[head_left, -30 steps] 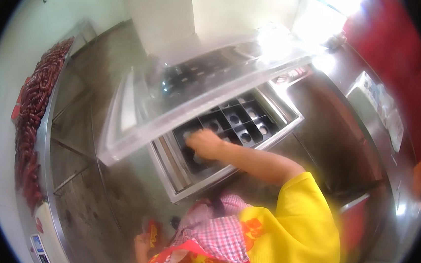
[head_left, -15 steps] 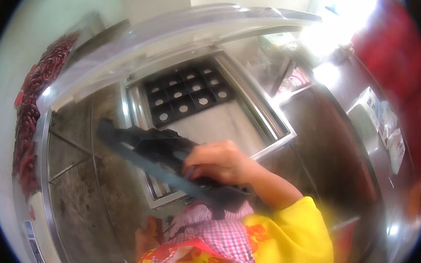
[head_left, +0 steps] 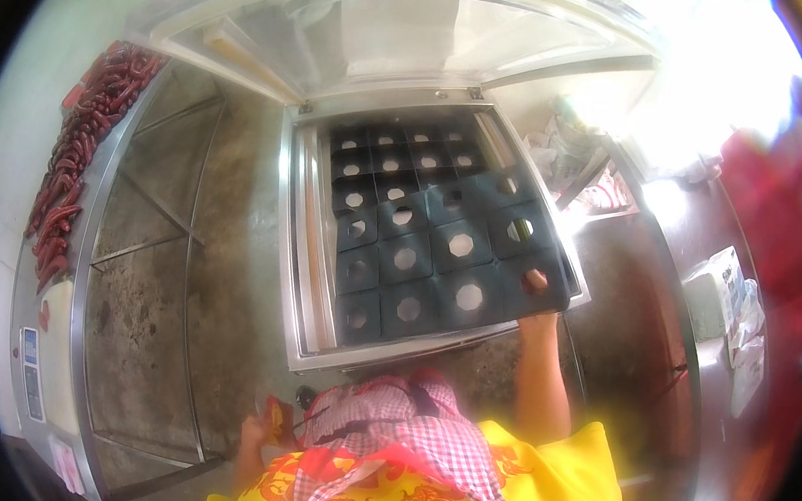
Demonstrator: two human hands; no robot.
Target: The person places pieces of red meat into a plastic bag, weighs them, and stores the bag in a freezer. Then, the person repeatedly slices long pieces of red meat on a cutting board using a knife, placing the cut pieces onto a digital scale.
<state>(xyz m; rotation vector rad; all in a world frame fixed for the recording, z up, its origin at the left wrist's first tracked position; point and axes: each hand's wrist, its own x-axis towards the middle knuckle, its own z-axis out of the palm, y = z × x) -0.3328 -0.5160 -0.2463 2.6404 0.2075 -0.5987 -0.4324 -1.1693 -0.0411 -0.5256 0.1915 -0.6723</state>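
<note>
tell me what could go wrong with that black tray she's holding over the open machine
The right hand grips the black perforated tray by one corner only, so it might tip or slip into the steel chamber. The raised clear lid hangs above and could drop onto the arm. The left hand is low, holding something small, not steadying the tray.

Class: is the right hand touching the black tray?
Touching. The head view shows the right hand gripping the near right corner of the black tray, with its thumb lying on the tray's top.
</note>
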